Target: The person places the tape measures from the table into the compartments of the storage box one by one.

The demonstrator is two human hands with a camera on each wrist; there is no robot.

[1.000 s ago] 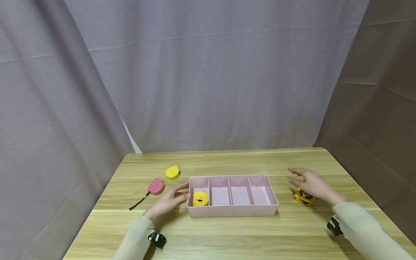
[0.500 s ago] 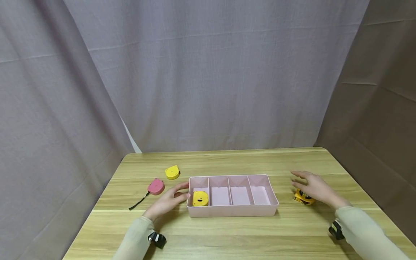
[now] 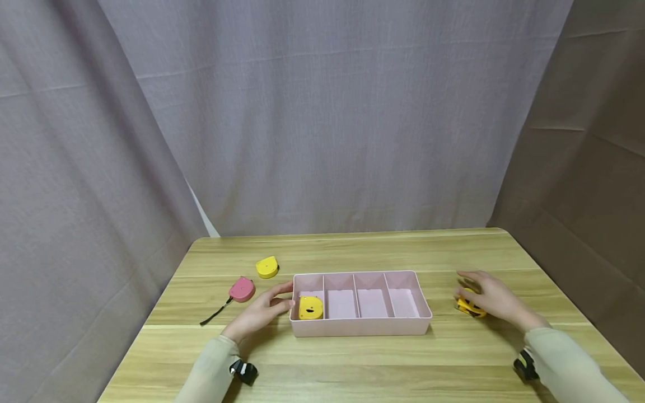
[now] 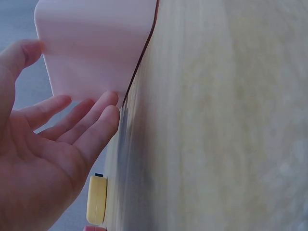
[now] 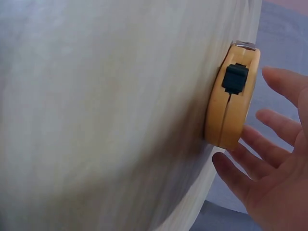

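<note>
Right hand [image 3: 491, 296]: fingers spread and relaxed over the orange tape measure [image 5: 232, 94], gripping nothing.
Orange tape measure: flat on the table [image 3: 353, 358], right of the pink tray [image 3: 360, 326].
Left hand [image 3: 259, 311]: fingers straight against the tray's left end.
Tray contents: yellow tape measure [image 3: 310, 307] in the leftmost compartment.
Left of tray: pink tape measure [image 3: 242, 289], small yellow tape measure [image 3: 267, 267].

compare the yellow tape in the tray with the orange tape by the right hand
The yellow tape sits inside the tray, in its leftmost compartment; the orange tape lies on the bare table. The yellow is plain yellow; the orange is deeper, with a black button. Both are small tape measures.
</note>
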